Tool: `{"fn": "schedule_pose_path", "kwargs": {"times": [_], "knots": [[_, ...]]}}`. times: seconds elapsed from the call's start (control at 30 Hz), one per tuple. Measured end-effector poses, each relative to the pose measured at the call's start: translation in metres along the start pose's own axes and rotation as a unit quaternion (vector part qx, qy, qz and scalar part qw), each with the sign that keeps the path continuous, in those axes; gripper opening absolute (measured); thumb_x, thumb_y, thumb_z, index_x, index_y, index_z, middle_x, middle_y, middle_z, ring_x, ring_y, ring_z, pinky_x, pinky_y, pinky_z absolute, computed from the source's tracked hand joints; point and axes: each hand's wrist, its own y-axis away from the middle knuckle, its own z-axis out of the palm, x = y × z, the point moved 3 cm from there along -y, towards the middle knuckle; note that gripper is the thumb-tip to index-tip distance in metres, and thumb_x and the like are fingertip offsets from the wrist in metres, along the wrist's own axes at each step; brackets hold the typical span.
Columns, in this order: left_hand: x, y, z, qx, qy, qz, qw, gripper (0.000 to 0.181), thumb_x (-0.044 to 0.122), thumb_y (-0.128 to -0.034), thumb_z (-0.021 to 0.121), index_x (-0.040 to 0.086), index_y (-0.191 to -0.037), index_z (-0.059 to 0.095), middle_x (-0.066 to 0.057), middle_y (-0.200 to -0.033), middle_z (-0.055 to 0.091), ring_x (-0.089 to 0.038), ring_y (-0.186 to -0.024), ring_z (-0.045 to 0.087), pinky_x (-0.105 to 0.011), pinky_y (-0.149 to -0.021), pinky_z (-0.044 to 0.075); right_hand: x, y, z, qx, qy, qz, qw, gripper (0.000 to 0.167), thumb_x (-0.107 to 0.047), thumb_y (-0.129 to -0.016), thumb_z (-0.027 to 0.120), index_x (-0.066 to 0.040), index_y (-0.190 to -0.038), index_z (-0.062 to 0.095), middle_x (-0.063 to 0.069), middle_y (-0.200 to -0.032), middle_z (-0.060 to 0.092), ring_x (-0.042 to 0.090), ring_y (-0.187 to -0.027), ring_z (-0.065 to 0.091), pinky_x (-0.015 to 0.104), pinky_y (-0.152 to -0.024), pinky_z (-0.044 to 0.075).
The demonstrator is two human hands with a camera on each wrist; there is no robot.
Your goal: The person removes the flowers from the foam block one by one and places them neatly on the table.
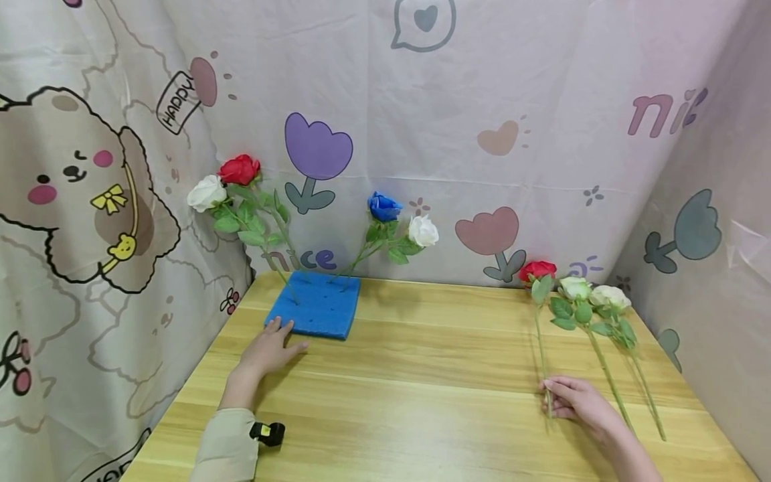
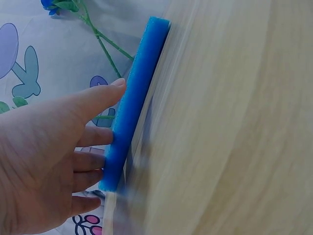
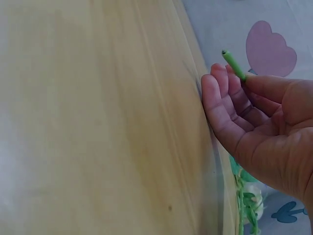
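My left hand (image 1: 266, 353) rests with spread fingers at the front left corner of the blue foam block (image 1: 319, 314); in the left wrist view the fingertips of that hand (image 2: 63, 152) touch the block's edge (image 2: 132, 107). Standing in the block are a white rose (image 1: 207, 193) and a red rose (image 1: 239, 170) at left, a blue rose (image 1: 384, 206) and a white rose (image 1: 423, 231) at right. On the right, my right hand (image 1: 578, 404) pinches the lower stem of a red rose (image 1: 538, 270). The stem's cut end (image 3: 234, 65) sticks out past the fingers of that hand (image 3: 264, 117).
Two pale roses, one greenish (image 1: 575, 288) and one cream (image 1: 610, 296), lie on the wooden table (image 1: 409, 375) to the right of my right hand. Printed curtains (image 1: 409, 87) hang behind and beside the table.
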Motion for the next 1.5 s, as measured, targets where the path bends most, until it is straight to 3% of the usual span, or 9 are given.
{"fn": "schedule_pose_path", "kwargs": {"times": [0.37,0.7,1.03,1.27,1.5], "knots": [[-0.001,0.001,0.001,0.002,-0.002,0.003,1.0000,0.077,0.050,-0.0961,0.054,-0.001,-0.149,0.035,-0.036,-0.155,0.019,-0.053,-0.144,0.017,-0.067,-0.113,0.024,0.001,0.002,-0.011,-0.029,-0.020,0.012,0.9993,0.031,-0.020,-0.104,0.045,0.000,-0.113,0.066,-0.003,-0.080,0.067,0.009,-0.079,0.071,0.019,-0.066,0.058],[-0.002,-0.001,0.001,0.002,-0.001,0.007,1.0000,0.077,0.050,-0.0962,0.054,-0.002,-0.149,0.035,-0.037,-0.155,0.018,-0.054,-0.144,0.016,-0.067,-0.113,0.024,0.006,0.006,-0.021,0.008,-0.011,0.030,0.9995,0.027,-0.019,-0.103,0.046,-0.003,-0.106,0.067,-0.002,-0.080,0.070,0.009,-0.076,0.071,0.025,-0.071,0.060],[-0.002,-0.002,0.000,0.003,-0.002,0.006,1.0000,0.077,0.049,-0.0963,0.054,-0.002,-0.150,0.034,-0.036,-0.155,0.017,-0.053,-0.144,0.016,-0.066,-0.114,0.023,0.006,0.009,-0.025,0.011,-0.025,0.053,0.9982,0.028,-0.018,-0.104,0.044,-0.001,-0.108,0.066,-0.001,-0.083,0.072,0.011,-0.079,0.072,0.029,-0.077,0.061],[-0.003,-0.002,0.001,0.006,-0.006,0.006,0.9999,0.076,0.049,-0.0964,0.054,-0.002,-0.150,0.034,-0.036,-0.155,0.017,-0.053,-0.144,0.016,-0.066,-0.114,0.023,0.006,0.015,-0.031,0.009,-0.041,0.058,0.9974,0.027,-0.024,-0.106,0.041,-0.010,-0.108,0.064,-0.004,-0.090,0.075,0.008,-0.083,0.072,0.025,-0.074,0.060],[-0.004,-0.001,0.003,0.003,-0.004,0.004,1.0000,0.076,0.049,-0.0965,0.054,-0.002,-0.150,0.034,-0.036,-0.155,0.017,-0.053,-0.144,0.015,-0.066,-0.114,0.023,0.007,0.027,-0.038,0.007,-0.035,0.061,0.9975,0.034,-0.031,-0.106,0.039,-0.013,-0.113,0.067,-0.007,-0.097,0.072,0.008,-0.088,0.070,0.026,-0.081,0.059]]}}
